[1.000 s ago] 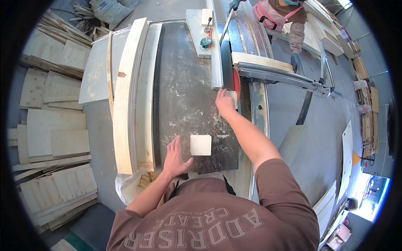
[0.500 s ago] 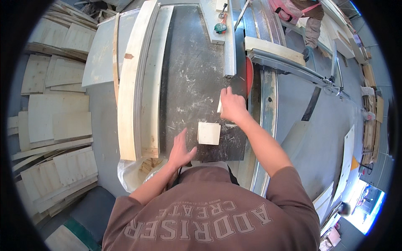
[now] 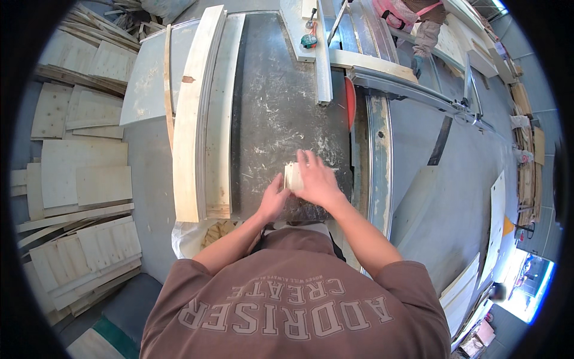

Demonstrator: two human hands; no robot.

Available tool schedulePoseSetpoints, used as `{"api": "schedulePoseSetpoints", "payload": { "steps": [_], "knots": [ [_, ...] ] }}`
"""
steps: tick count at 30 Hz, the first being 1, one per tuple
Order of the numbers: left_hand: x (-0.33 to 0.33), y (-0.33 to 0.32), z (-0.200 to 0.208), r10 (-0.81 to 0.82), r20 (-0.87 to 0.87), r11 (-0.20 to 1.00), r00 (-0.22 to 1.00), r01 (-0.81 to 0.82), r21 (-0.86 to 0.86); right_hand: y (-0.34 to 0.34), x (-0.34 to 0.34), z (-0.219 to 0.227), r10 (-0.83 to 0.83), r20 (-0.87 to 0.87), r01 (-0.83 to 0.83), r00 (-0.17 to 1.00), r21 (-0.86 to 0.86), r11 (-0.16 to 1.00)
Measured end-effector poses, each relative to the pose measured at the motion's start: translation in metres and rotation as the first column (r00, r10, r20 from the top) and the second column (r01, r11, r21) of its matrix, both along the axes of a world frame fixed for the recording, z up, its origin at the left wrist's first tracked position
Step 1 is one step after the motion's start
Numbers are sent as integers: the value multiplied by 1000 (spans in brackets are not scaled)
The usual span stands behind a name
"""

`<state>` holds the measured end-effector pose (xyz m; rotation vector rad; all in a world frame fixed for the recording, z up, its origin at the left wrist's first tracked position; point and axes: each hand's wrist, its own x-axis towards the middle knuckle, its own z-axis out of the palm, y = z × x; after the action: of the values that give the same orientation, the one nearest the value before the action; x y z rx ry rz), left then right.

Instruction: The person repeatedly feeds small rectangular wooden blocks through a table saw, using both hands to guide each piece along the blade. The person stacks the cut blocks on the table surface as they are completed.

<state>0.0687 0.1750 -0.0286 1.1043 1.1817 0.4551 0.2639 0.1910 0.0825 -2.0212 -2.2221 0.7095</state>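
Small pale square wood pieces (image 3: 293,178) lie together near the front edge of the dark saw table (image 3: 269,102). My right hand (image 3: 317,182) covers their right side, its fingers reaching past the far edge, slightly blurred; the thumb side is against the wood. At their left side is my left hand (image 3: 275,196), fingers extended and thumb apart, its tips close to the wood or touching it. How many pieces are under the right hand is hidden.
A red disc-shaped saw part (image 3: 350,105) stands at the table's right, beyond my right hand. A metal fence (image 3: 323,66) ends near it. Long boards (image 3: 194,125) line the left side. A co-worker's gloved hand (image 3: 417,64) rests by a plank (image 3: 376,63) at the far right.
My right hand has come back from beside the red saw part to the square wood pieces, bringing a small wood piece. My left hand has moved right, up to the pieces.
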Motion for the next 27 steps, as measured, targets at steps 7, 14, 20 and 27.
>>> {"api": "schedulePoseSetpoints", "payload": {
  "steps": [7, 14, 20, 27],
  "knots": [
    [21, 3, -36, -23, 58, 998, 998, 20, 52, -48, 26, -131, -600, -555, 498, 576, -343, 796],
    [20, 10, 54, -249, -113, 968, 962, 249, -13, -60, 18, -140, -517, -696, 446, 499, -305, 842],
    [18, 26, 55, -180, -741, 429, 647, 730, 532, -45, 26, -37, -34, -55, 34, 998, 6, 999],
    [25, 43, 36, -200, -799, 328, 568, 807, 491, -27, 26, -62, 180, 131, -196, 975, 127, 972]
  ]
}}
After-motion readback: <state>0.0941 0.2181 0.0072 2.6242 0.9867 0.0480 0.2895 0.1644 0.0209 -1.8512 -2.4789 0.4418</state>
